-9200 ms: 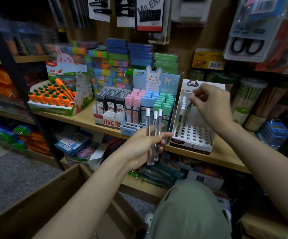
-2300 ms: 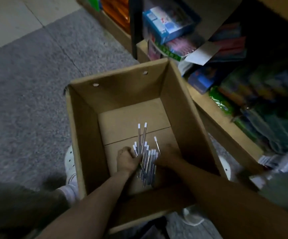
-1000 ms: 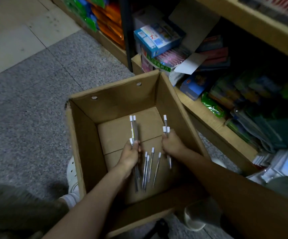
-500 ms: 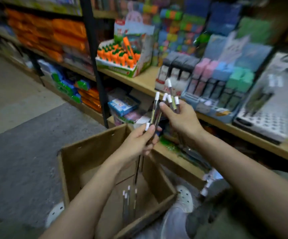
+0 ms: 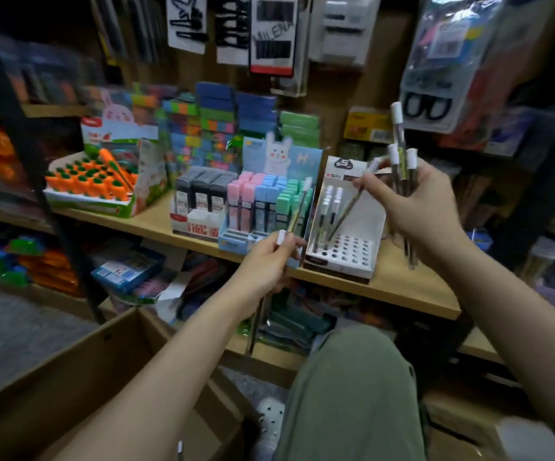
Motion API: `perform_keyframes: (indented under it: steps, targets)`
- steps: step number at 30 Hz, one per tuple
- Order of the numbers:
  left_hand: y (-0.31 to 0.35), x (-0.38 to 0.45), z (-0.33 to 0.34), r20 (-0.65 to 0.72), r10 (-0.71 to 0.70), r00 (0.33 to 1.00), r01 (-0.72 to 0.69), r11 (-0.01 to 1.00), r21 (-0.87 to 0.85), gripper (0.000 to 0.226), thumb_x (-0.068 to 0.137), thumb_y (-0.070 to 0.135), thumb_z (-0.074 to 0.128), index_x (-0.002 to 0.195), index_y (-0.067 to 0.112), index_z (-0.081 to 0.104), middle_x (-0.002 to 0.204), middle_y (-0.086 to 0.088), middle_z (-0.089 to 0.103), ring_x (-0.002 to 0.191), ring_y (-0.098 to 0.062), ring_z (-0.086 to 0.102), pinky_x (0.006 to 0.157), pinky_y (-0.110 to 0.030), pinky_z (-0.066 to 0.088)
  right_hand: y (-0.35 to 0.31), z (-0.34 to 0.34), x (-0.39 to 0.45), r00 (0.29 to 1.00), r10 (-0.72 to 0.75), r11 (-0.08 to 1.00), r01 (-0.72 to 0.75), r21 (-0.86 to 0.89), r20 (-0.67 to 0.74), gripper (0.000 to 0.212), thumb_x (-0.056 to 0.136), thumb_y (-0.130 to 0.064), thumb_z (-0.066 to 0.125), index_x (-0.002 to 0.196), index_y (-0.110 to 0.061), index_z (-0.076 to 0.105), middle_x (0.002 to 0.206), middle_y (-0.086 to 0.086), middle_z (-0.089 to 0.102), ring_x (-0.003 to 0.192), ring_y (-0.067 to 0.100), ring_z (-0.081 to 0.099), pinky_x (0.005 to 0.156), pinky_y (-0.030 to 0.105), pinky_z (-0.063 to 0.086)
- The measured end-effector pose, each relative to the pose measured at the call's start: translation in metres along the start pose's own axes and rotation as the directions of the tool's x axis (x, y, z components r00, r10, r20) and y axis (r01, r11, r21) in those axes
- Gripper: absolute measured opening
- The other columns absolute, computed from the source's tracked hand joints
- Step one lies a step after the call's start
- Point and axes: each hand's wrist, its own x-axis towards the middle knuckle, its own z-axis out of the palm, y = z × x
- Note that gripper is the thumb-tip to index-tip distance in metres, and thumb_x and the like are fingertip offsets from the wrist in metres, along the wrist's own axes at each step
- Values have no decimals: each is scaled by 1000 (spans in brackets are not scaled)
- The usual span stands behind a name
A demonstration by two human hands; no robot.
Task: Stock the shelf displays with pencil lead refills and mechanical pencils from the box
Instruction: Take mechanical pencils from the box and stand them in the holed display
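Both hands are now raised from the cardboard box (image 5: 80, 377) to shelf height, each carrying mechanical pencils, where a second ago they were gathering them off the box floor. Curled around a small bunch, the left hand (image 5: 266, 261) is gripping pencils whose white caps are poking out above the thumb and forefinger while the dark barrels are hanging below the palm; 1 longer pencil (image 5: 297, 207) is slanting up and right from the fingertips toward the pastel lead refill cases (image 5: 263, 201). How many pencils this hand is holding is unclear because of blur. Higher and to the right, the right hand (image 5: 422, 207) is clutching several pencils (image 5: 401, 154) upright in its curled fingers, 3 white caps standing above them and the tips jutting out beneath the heel of the hand. Its thumb and forefinger are also pinching 1 pencil (image 5: 349, 211) that is angling down and left, its tip reaching toward the holes of the white pencil display stand (image 5: 346, 251). 2 pencils are already standing in holes at the back left of that stand. Sitting on the wooden shelf (image 5: 156, 221), the stand is just right of the refill cases and the black refill boxes (image 5: 199, 191). A carrot-shaped item display (image 5: 93, 188) is sitting farther left on the same shelf. The person's green-trousered knee (image 5: 349, 387) is showing below.
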Motion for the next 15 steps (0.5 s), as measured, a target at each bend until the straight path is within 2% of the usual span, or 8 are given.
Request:
perform_keyframes:
  steps: [2, 4, 6, 8, 12, 15]
  targets:
    - [-7, 7, 1, -33, -43, 999, 42, 999, -34, 29, 105, 35, 37, 102, 21, 62, 79, 3, 51, 46, -6, 35, 40, -19, 27, 15, -10, 5, 994, -44, 992, 31, -123, -104, 12, 84, -32, 74, 83, -33, 62, 75, -12, 66, 69, -5, 60, 67, 23, 49]
    - [-16, 8, 0, -10, -76, 997, 75, 993, -88, 27, 104, 35, 38, 107, 20, 60, 70, 4, 48, 44, -5, 32, 40, -19, 26, 32, -7, 4, 991, -67, 986, 47, -160, -119, 18, 85, -29, 74, 77, -36, 59, 70, -17, 61, 65, -10, 56, 61, 12, 42]
    - [-23, 9, 0, -22, -98, 995, 96, 991, -95, 26, 104, 35, 39, 110, 23, 60, 65, 6, 43, 44, -5, 31, 40, -19, 25, 47, 2, 2, 992, -70, 988, 55, -145, -105, 14, 86, -27, 73, 80, -31, 61, 69, -18, 60, 66, -11, 56, 56, 4, 38]
    - [-28, 10, -2, -47, -113, 992, 108, 989, -99, 25, 104, 34, 39, 111, 22, 60, 63, 7, 39, 44, -5, 30, 40, -19, 24, 57, 11, 2, 993, -60, 991, 47, -122, -107, 10, 86, -28, 73, 83, -27, 63, 69, -18, 61, 65, -7, 56, 54, 4, 37]
    - [-32, 13, -8, -73, -132, 989, 123, 985, -121, 25, 104, 30, 39, 111, 18, 60, 63, 7, 38, 44, -5, 29, 40, -18, 22, 70, 22, 2, 993, -32, 993, 18, -118, -116, 19, 85, -30, 74, 76, -34, 58, 65, -30, 58, 58, -8, 52, 50, 5, 36]
    - [-34, 14, -10, -74, -138, 988, 126, 982, -140, 24, 104, 29, 40, 110, 18, 60, 62, 8, 39, 45, -6, 29, 40, -19, 21, 77, 25, 0, 991, -47, 988, 27, -155, -128, 20, 85, -32, 74, 76, -34, 56, 64, -29, 57, 58, -10, 51, 50, 3, 36]
